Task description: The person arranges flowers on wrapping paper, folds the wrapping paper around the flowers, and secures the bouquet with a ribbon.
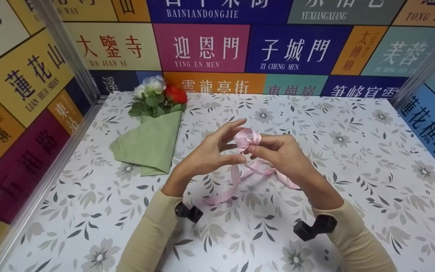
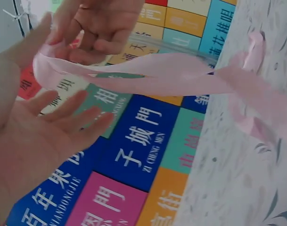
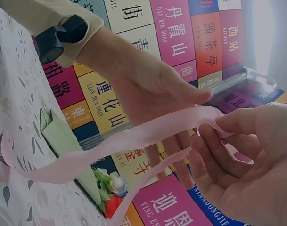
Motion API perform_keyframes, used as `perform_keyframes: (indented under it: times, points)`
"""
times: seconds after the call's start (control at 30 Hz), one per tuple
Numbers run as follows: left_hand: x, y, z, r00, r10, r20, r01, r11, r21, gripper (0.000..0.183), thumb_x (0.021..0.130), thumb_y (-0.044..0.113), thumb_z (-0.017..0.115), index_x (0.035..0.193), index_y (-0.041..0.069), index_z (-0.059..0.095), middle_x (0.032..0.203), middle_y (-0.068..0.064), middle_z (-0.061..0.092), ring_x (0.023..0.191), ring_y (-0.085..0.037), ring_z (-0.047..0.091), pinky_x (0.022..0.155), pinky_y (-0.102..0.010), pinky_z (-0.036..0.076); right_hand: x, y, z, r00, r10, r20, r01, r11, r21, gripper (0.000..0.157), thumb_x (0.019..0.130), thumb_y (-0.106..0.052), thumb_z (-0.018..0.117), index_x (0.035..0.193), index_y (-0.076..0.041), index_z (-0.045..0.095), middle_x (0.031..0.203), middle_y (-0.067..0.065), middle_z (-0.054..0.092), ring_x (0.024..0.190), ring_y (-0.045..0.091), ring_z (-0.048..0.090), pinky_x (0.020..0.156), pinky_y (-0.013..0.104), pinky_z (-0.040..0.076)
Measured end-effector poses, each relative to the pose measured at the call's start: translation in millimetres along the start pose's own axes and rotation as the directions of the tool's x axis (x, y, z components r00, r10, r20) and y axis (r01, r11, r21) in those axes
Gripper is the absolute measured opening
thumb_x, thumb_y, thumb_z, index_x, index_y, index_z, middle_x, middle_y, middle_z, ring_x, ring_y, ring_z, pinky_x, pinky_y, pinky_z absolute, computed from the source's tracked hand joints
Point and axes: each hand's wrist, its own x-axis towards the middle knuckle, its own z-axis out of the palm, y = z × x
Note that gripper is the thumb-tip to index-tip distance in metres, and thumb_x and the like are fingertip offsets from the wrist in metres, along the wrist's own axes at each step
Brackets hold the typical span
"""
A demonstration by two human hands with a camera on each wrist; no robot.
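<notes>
A pink ribbon [image 1: 247, 139] is bent into a loop between the two hands, its long tails trailing down to the table. My right hand [image 1: 287, 153] pinches the ribbon at the loop's base; in the right wrist view its thumb and fingers [image 3: 214, 134] press on the band. Facing it, my left hand [image 1: 215, 147] holds its fingers spread and loosely extended around the loop's left side. The left wrist view shows that left hand [image 2: 44, 132] with its palm turned up and the ribbon passing just above the fingers.
A bouquet of white and red flowers [image 1: 153, 87] in green wrapping paper [image 1: 147, 143] lies at the back left of the table. The patterned tabletop [image 1: 353, 181] is bordered by coloured wall panels [image 1: 202, 47] at the back and both sides.
</notes>
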Motion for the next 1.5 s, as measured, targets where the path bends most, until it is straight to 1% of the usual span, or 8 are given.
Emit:
perform_keyframes:
  times: [0.13,0.33,0.57,0.77,0.97,1.1,1.3,1.5]
  points:
    - [3.8,-9.5,-2.5,0.995,-0.025,0.095,0.040,0.985,-0.167,0.063,0.104,0.043,0.047,0.154,0.007,0.037,0.150,-0.016,0.049,0.138,-0.026,0.052,0.116,-0.038,0.042,1.4,2.1,-1.7,1.000,-0.030,-0.006,0.031,0.997,0.065,0.027,0.092,0.002,0.064,0.116,0.013,0.068,0.103,-0.007,0.076,0.090,0.013,0.070,0.085,0.027,0.059]
    - [8.0,-15.0,-1.8,0.982,-0.080,0.168,0.104,0.985,-0.139,0.043,0.105,0.008,0.047,0.147,-0.001,0.045,0.141,-0.023,0.057,0.125,-0.023,0.061,0.107,-0.036,0.050,0.9,4.6,-3.8,1.000,-0.007,0.014,0.006,0.995,0.095,0.036,0.094,-0.002,0.065,0.129,0.005,0.063,0.112,0.002,0.074,0.090,0.012,0.070,0.081,0.027,0.059]
    - [4.1,-15.7,-11.6,0.986,-0.165,-0.028,0.166,0.986,0.004,0.023,0.099,0.012,0.062,0.114,-0.002,0.072,0.096,-0.010,0.076,0.090,-0.019,0.070,0.086,-0.029,0.057,-0.2,7.9,-12.0,0.998,0.060,0.011,-0.061,0.992,0.106,0.048,0.095,-0.003,0.064,0.141,0.002,0.052,0.101,-0.003,0.074,0.088,0.010,0.069,0.081,0.024,0.059]
    - [-10.7,-11.8,-38.9,0.976,-0.156,-0.148,0.159,0.987,0.004,0.020,0.099,0.013,0.063,0.107,-0.003,0.073,0.071,0.004,0.062,0.062,-0.012,0.061,0.065,-0.024,0.053,-5.1,17.1,-36.0,0.981,0.167,-0.100,-0.157,0.983,0.097,0.031,0.100,-0.003,0.049,0.128,0.005,0.061,0.097,-0.003,0.072,0.092,0.012,0.071,0.090,0.025,0.058]
    - [-28.5,-5.4,-70.2,0.955,-0.210,-0.209,0.241,0.961,0.136,0.020,0.096,0.018,0.068,0.106,0.003,0.076,0.071,0.005,0.059,0.056,-0.009,0.045,0.050,-0.020,0.037,-11.3,27.2,-73.0,0.968,0.251,-0.007,-0.225,0.881,0.416,0.035,0.104,-0.009,0.028,0.097,-0.005,0.062,0.091,0.004,0.070,0.095,0.020,0.074,0.092,0.033,0.058]
    - [-44.8,-1.6,-90.9,0.944,-0.258,-0.204,0.310,0.908,0.283,0.019,0.094,0.020,0.071,0.106,0.007,0.079,0.078,0.003,0.067,0.063,-0.009,0.049,0.054,-0.019,0.040,-19.9,38.8,-100.3,0.966,0.247,0.080,-0.254,0.840,0.480,0.033,0.109,-0.018,0.029,0.094,-0.009,0.057,0.071,0.000,0.059,0.068,0.015,0.067,0.073,0.028,0.057]
    - [-78.3,2.6,-128.7,0.923,-0.308,-0.230,0.379,0.829,0.411,0.019,0.093,0.022,0.073,0.105,0.010,0.080,0.088,-0.007,0.075,0.069,-0.011,0.054,0.061,-0.021,0.045,-44.0,55.5,-146.7,0.957,0.286,-0.048,-0.288,0.956,-0.047,0.026,0.103,-0.031,0.056,0.106,-0.008,0.067,0.062,-0.008,0.048,0.051,0.008,0.040,0.048,0.030,0.030]
    - [-126.8,1.9,-166.8,0.936,-0.274,-0.221,0.347,0.818,0.459,0.017,0.090,0.017,0.074,0.105,0.010,0.080,0.093,-0.009,0.078,0.064,-0.005,0.050,0.058,-0.021,0.043,-78.5,73.7,-202.5,0.947,0.295,-0.130,-0.315,0.767,-0.558,0.024,0.094,-0.027,0.071,0.102,-0.005,0.078,0.073,-0.009,0.070,0.064,0.008,0.056,0.054,0.026,0.042]
